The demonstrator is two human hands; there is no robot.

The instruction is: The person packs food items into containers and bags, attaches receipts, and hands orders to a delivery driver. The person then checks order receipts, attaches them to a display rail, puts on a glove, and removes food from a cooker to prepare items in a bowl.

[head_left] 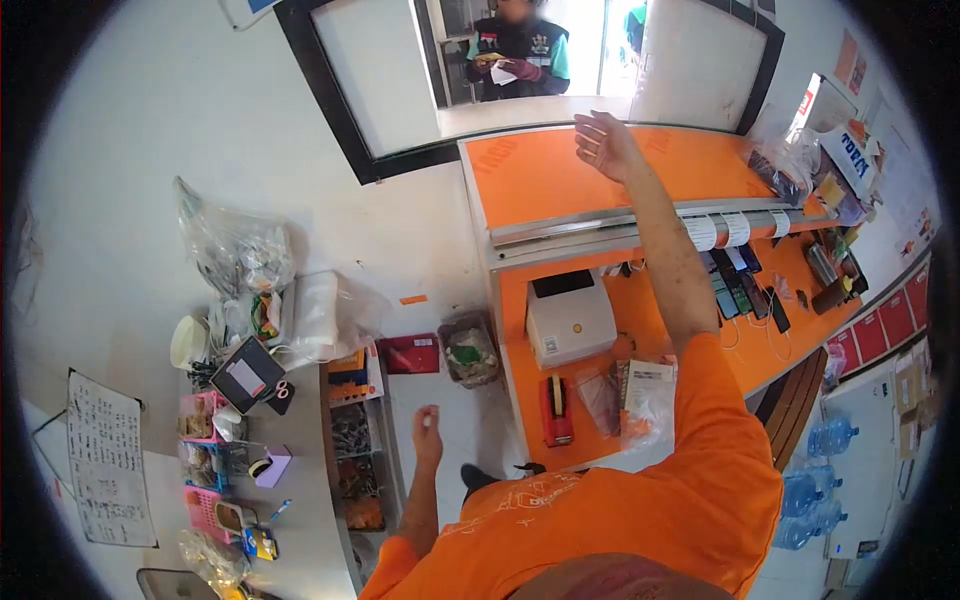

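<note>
My right hand (pixel 605 148) reaches over the orange counter top (pixel 540 172), near the service window. Its fingers are a little apart, and nothing shows in them. My left hand (pixel 427 432) hangs low on the other side, above the floor between the counter and the grey desk. Its fingers are curled together with nothing visible in them. Beyond the window stands a person (pixel 515 50) in a dark vest, holding white paper and a small yellowish thing.
Below the counter top are a white printer (pixel 572 320), a red tape dispenser (pixel 556 410) and several phones (pixel 735 285). A waste bin (pixel 468 348) stands on the floor. The grey desk (pixel 305 480) carries a tablet (pixel 248 375), baskets and plastic bags. Blue water jugs (pixel 815 480) stand at right.
</note>
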